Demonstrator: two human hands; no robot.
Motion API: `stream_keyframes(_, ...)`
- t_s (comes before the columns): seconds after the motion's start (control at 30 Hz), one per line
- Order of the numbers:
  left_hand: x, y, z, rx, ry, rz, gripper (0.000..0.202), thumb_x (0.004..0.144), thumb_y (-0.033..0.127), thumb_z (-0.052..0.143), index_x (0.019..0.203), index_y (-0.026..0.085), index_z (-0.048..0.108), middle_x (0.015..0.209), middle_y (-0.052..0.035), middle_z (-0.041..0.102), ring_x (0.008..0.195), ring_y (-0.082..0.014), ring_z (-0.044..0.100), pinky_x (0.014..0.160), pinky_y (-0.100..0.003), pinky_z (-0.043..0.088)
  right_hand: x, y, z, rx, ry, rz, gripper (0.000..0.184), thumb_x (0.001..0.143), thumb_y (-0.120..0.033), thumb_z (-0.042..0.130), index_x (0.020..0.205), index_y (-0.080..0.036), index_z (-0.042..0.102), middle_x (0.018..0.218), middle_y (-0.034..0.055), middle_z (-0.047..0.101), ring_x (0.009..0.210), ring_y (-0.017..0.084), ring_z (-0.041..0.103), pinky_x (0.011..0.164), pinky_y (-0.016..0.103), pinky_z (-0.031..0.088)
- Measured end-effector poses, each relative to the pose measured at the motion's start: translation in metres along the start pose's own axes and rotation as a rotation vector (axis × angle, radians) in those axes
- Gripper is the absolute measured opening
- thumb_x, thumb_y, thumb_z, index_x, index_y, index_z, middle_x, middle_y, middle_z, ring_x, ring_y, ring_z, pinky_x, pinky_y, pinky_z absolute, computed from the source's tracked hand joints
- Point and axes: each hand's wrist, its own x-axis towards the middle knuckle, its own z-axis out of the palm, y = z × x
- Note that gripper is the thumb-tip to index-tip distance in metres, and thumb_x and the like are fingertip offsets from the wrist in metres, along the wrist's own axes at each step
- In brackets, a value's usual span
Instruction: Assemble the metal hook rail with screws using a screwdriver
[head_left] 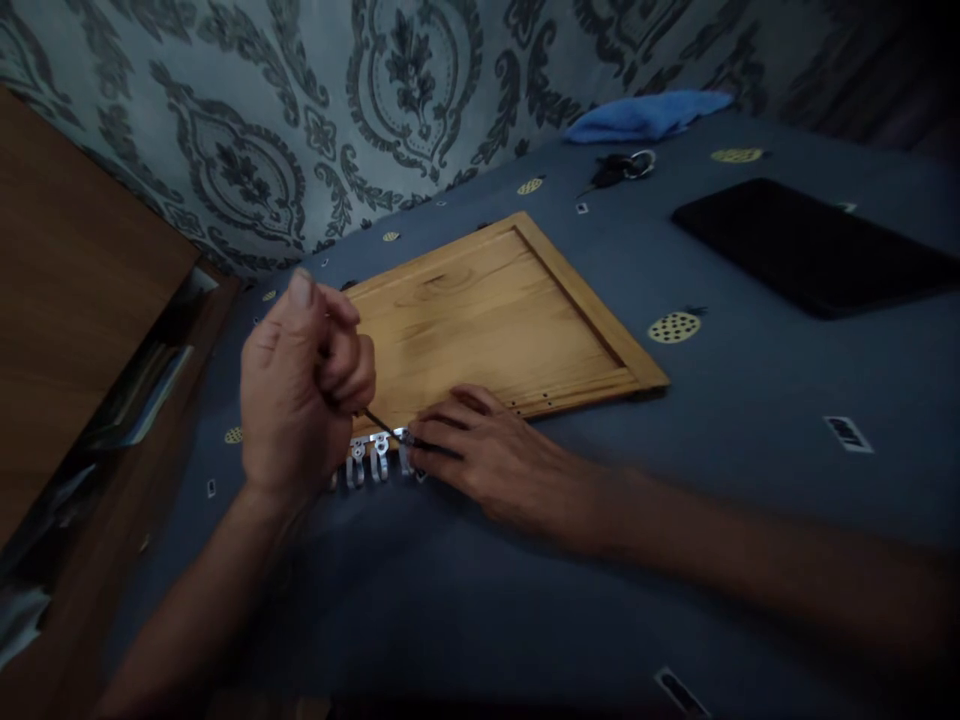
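A wooden board [487, 310] with a raised frame lies on a blue patterned sheet [735, 420]. A metal strip of hooks [371, 458] sits along the board's near edge. My left hand [300, 390] is closed in a fist round a thin screwdriver [379, 420], its tip pointing down at the strip. My right hand [480, 445] rests flat on the board's near edge, with its fingertips pressed on the hook strip beside the tool's tip.
A black flat device [810, 245] lies at the right. A blue cloth [645, 115] and a bunch of keys [622, 168] are at the back. Brown wooden furniture [75, 300] with shelves stands at the left, and a patterned wall [337, 110] is behind.
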Motion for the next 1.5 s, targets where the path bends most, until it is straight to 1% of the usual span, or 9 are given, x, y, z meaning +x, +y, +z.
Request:
stream_keyframes(0.17, -0.007, 0.022, 0.007, 0.014, 0.078, 0.155, 0.056, 0.111, 0.033, 0.046, 0.062, 0.016, 0.066, 0.040, 0.0088, 0.024, 0.034, -0.0051, 0.011, 0.032, -0.016, 0.021, -0.001, -0.001, 0.001, 0.031, 0.015, 0.002, 0.022, 0.103, -0.014, 0.053, 0.116, -0.014, 0.070, 0.118, 0.0107, 0.072, 0.115, 0.028, 0.057, 0.104, 0.046, 0.042)
stream_keyframes(0.33, -0.015, 0.013, 0.010, 0.042, -0.003, 0.150, 0.044, 0.106, 0.036, 0.059, 0.068, 0.016, 0.068, 0.043, 0.0087, 0.027, 0.036, -0.0050, 0.015, 0.035, -0.017, 0.020, -0.002, -0.001, 0.000, 0.029, 0.020, -0.001, 0.023, 0.102, -0.012, 0.052, 0.116, -0.015, 0.070, 0.116, 0.0108, 0.071, 0.113, 0.028, 0.056, 0.103, 0.046, 0.040)
stream_keyframes(0.63, -0.017, -0.002, 0.008, 0.072, -0.031, 0.082, 0.037, 0.101, 0.040, 0.067, 0.070, 0.019, 0.067, 0.046, 0.0090, 0.026, 0.039, -0.0057, 0.019, 0.037, -0.019, 0.022, -0.002, 0.000, 0.000, 0.034, 0.013, 0.007, 0.021, 0.101, -0.014, 0.055, 0.117, -0.015, 0.070, 0.117, 0.0103, 0.071, 0.114, 0.027, 0.056, 0.105, 0.046, 0.038)
stream_keyframes(0.83, -0.016, -0.007, 0.004, 0.053, -0.101, 0.107, 0.035, 0.093, 0.045, 0.077, 0.073, 0.018, 0.068, 0.046, 0.0102, 0.027, 0.038, -0.0049, 0.018, 0.035, -0.018, 0.020, -0.001, 0.000, 0.001, 0.028, 0.007, 0.003, 0.025, 0.100, -0.011, 0.056, 0.120, -0.014, 0.070, 0.117, 0.0111, 0.071, 0.113, 0.028, 0.056, 0.104, 0.047, 0.039)
stream_keyframes(0.9, -0.017, -0.008, 0.004, 0.069, -0.094, 0.089, 0.035, 0.092, 0.046, 0.078, 0.073, 0.018, 0.068, 0.047, 0.0100, 0.028, 0.038, -0.0051, 0.020, 0.036, -0.018, 0.021, -0.002, 0.000, 0.001, 0.027, 0.005, 0.002, 0.026, 0.101, -0.012, 0.054, 0.121, -0.015, 0.069, 0.118, 0.0108, 0.071, 0.114, 0.028, 0.056, 0.105, 0.047, 0.039)
stream_keyframes(1.07, -0.015, -0.005, 0.003, 0.111, -0.018, 0.025, 0.032, 0.089, 0.046, 0.081, 0.076, 0.019, 0.069, 0.054, 0.0070, 0.038, 0.046, -0.0077, 0.035, 0.041, -0.018, 0.032, -0.002, 0.000, -0.001, 0.028, -0.004, 0.001, 0.023, 0.102, -0.012, 0.052, 0.117, -0.015, 0.070, 0.119, 0.0103, 0.071, 0.115, 0.027, 0.056, 0.105, 0.047, 0.038)
stream_keyframes(1.2, -0.014, 0.000, 0.002, 0.054, -0.054, -0.047, 0.031, 0.088, 0.040, 0.081, 0.070, 0.019, 0.067, 0.051, 0.0091, 0.026, 0.043, -0.0061, 0.019, 0.039, -0.019, 0.020, -0.001, 0.000, -0.001, 0.024, -0.010, 0.004, 0.020, 0.102, -0.012, 0.053, 0.113, -0.015, 0.070, 0.114, 0.0100, 0.072, 0.110, 0.027, 0.057, 0.100, 0.046, 0.040)
stream_keyframes(1.37, -0.018, 0.005, 0.004, 0.055, -0.083, -0.030, 0.035, 0.090, 0.041, 0.074, 0.066, 0.018, 0.066, 0.050, 0.0075, 0.025, 0.044, -0.0065, 0.017, 0.042, -0.022, 0.020, -0.001, 0.000, 0.000, 0.026, 0.002, -0.005, 0.022, 0.105, -0.015, 0.050, 0.113, -0.016, 0.070, 0.118, 0.0096, 0.071, 0.111, 0.027, 0.056, 0.102, 0.045, 0.039)
stream_keyframes(1.5, -0.016, 0.003, 0.008, 0.104, -0.044, -0.032, 0.047, 0.099, 0.040, 0.065, 0.058, 0.018, 0.060, 0.047, 0.0078, 0.020, 0.041, -0.0062, 0.011, 0.040, -0.022, 0.017, -0.001, 0.000, -0.001, 0.016, 0.001, -0.006, 0.024, 0.105, -0.016, 0.049, 0.115, -0.015, 0.071, 0.119, 0.0107, 0.072, 0.111, 0.028, 0.056, 0.102, 0.047, 0.040)
